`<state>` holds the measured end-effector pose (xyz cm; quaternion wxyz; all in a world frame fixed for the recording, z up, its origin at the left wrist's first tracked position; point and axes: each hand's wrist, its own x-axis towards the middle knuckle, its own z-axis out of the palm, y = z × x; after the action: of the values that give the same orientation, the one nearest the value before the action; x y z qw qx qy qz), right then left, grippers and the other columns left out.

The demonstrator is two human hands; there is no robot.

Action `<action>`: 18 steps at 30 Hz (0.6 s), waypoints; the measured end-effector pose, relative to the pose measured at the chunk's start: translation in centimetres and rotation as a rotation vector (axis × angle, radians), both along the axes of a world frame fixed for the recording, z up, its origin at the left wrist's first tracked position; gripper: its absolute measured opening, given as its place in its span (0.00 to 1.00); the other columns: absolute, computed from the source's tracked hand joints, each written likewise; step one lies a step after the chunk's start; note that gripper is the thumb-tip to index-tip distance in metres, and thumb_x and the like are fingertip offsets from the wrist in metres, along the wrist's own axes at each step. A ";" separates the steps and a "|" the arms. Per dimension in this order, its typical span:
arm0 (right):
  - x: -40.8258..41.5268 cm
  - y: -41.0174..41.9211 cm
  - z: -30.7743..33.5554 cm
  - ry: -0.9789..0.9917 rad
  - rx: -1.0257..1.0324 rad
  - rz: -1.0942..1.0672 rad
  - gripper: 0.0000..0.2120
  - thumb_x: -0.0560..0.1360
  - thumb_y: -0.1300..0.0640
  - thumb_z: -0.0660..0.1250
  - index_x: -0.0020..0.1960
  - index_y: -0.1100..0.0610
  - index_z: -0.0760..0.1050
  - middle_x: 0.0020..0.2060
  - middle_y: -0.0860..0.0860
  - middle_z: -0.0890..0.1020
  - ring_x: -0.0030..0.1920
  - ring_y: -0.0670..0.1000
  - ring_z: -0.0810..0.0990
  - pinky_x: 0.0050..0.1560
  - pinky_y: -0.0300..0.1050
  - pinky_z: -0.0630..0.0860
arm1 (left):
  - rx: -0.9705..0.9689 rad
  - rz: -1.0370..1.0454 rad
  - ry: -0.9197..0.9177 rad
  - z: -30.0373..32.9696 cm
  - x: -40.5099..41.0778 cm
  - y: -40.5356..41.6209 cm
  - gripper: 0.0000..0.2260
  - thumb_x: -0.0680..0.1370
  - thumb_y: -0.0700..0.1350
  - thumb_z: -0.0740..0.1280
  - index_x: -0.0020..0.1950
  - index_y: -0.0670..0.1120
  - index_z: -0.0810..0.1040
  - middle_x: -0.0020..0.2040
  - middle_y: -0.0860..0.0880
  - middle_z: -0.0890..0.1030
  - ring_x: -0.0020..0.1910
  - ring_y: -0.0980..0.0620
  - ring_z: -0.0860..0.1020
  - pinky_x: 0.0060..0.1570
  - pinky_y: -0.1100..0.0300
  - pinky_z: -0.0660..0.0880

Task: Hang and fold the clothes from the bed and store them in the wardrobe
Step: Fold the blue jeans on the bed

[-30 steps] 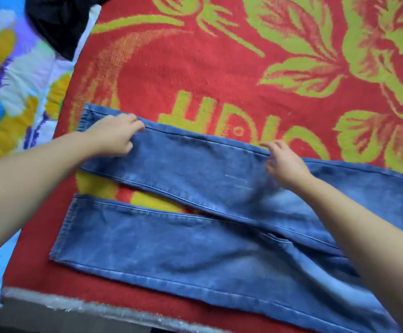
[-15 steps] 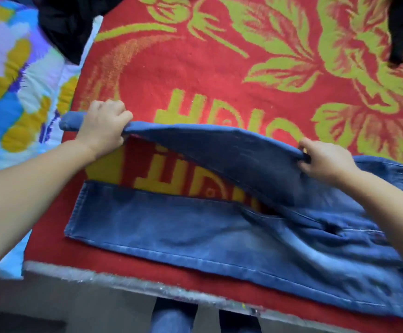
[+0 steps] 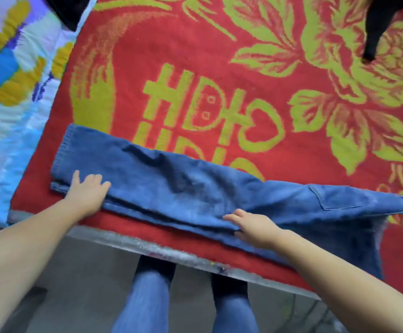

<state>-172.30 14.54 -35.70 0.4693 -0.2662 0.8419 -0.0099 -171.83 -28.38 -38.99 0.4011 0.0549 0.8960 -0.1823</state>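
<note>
A red blanket [image 3: 219, 56] with green flowers covers the bed. The jeans [image 3: 195, 188], one leg laid over the other, lie under both palms: left hand [image 3: 85, 193] near the hem, right hand [image 3: 253, 227] mid-leg, fingers straight, apparently flattening the fold.

Jeans [image 3: 195, 188]: they lie folded lengthwise, one leg on the other, across the near edge of the blanket [image 3: 219, 56], hems at your 9 o'clock, waist toward 3 o'clock.
Your left hand [image 3: 87, 193]: it rests flat on the hem end, at 10 o'clock.
Your right hand [image 3: 253, 227]: it lies on the near edge of the jeans, at 1 o'clock.
Quilt [image 3: 10, 80]: it lies left of the blanket, at 10 o'clock.
Dark garments: one [image 3: 68, 8] at 11 o'clock over the quilt-blanket border, another [image 3: 378, 22] at 1 o'clock on the blanket's far part.
Your legs [image 3: 147, 304]: they stand at 6 o'clock, before the bed's edge.
</note>
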 end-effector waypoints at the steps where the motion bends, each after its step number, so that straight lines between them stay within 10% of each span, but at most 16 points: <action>1: -0.2 1.1 0.0 0.031 -0.028 -0.098 0.23 0.77 0.57 0.58 0.72 0.45 0.63 0.63 0.48 0.71 0.59 0.53 0.75 0.52 0.49 0.72 | 0.053 -0.029 0.040 0.0 0.0 1.8 0.18 0.77 0.39 0.59 0.67 0.48 0.68 0.64 0.46 0.69 0.67 0.47 0.66 0.70 0.39 0.52; 6: -3.5 13.9 2.2 0.313 0.087 -0.356 0.22 0.76 0.63 0.55 0.69 0.51 0.67 0.63 0.51 0.72 0.62 0.55 0.73 0.53 0.51 0.73 | 0.611 -0.245 0.512 1.3 -0.6 18.0 0.14 0.62 0.34 0.70 0.47 0.39 0.82 0.44 0.41 0.81 0.42 0.42 0.82 0.53 0.42 0.74; 10: -4.0 29.0 3.5 0.374 0.445 -0.320 0.33 0.75 0.56 0.61 0.77 0.53 0.53 0.73 0.55 0.61 0.72 0.56 0.62 0.64 0.52 0.68 | 0.844 -0.383 0.457 1.0 1.9 35.4 0.16 0.63 0.42 0.72 0.50 0.44 0.82 0.44 0.46 0.81 0.41 0.45 0.81 0.43 0.57 0.78; 14: -2.5 37.5 2.3 0.390 0.625 -0.129 0.41 0.76 0.52 0.62 0.78 0.50 0.37 0.78 0.52 0.41 0.78 0.56 0.41 0.72 0.67 0.45 | 0.572 -0.247 0.267 -1.4 2.5 47.7 0.41 0.71 0.55 0.71 0.78 0.46 0.57 0.76 0.40 0.60 0.74 0.45 0.62 0.68 0.46 0.64; 16: -2.7 39.5 1.9 0.522 0.549 -0.137 0.35 0.78 0.55 0.60 0.78 0.49 0.46 0.78 0.52 0.50 0.77 0.56 0.50 0.71 0.67 0.47 | 0.414 -0.134 0.224 -2.1 1.7 50.7 0.38 0.77 0.52 0.63 0.79 0.46 0.42 0.79 0.43 0.47 0.77 0.46 0.50 0.71 0.45 0.57; 18: -3.2 40.2 2.2 0.645 0.332 -0.251 0.23 0.78 0.57 0.60 0.73 0.52 0.65 0.68 0.57 0.70 0.67 0.58 0.67 0.65 0.58 0.63 | 0.415 -0.087 0.303 -2.1 0.6 51.8 0.32 0.77 0.43 0.62 0.78 0.46 0.52 0.74 0.40 0.60 0.70 0.43 0.63 0.60 0.47 0.68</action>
<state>-175.54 54.74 -33.49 0.2122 -0.0707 0.9625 0.1533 -171.28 23.39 -41.06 0.2340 0.1463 0.9610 -0.0178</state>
